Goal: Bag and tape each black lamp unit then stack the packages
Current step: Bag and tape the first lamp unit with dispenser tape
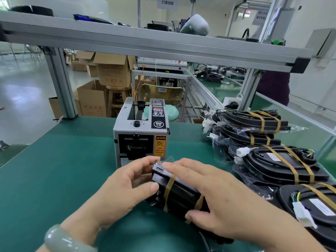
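An aluminium shelf (145,42) spans the view on grey posts; beneath it lies a green bench mat (54,160); beyond it to the left, open cardboard boxes (112,71) surround a wooden stool (116,95) on a glossy pale floor (21,99); beyond it to the right, a second green bench (218,86) runs toward white walls (312,13).

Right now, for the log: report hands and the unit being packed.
Left hand grips end of bagged black lamp unit. Right hand flat across its top. Two tan tape bands on. Grey tape dispenser behind, apart.
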A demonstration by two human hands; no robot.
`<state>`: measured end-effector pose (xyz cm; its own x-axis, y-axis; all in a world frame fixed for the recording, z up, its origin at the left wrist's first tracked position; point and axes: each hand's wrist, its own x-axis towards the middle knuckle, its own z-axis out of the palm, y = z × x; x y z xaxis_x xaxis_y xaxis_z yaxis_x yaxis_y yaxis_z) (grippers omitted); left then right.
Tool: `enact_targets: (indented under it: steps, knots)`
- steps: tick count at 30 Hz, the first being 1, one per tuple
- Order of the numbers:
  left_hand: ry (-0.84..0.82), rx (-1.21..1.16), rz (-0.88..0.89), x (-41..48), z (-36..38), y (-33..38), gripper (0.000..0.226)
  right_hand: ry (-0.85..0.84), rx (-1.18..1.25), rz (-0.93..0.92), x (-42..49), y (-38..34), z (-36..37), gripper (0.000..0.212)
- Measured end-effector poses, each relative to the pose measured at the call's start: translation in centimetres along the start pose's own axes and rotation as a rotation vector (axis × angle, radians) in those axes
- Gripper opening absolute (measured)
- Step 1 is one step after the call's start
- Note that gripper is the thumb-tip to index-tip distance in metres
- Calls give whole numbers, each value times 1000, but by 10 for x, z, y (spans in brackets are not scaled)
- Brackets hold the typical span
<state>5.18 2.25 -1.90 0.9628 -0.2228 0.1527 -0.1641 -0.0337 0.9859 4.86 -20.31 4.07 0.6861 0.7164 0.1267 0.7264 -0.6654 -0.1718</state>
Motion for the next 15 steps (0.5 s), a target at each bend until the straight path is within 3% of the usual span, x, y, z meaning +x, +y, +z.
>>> enact_targets:
  steps: [4,7,10,15]
  knots:
    - [-50,38,-46,1,-5,6,54,22,0,22,8,1,6,82]
    - [243,49,-130,7,-9,10,23,67,0,56,12,0,8,72]
    - [589,-123,-317,23,-15,10,7,107,-60,83,15,-4,15,71]
    - [675,-326,-489,46,-20,18,15,129,-82,125,19,-7,18,67]
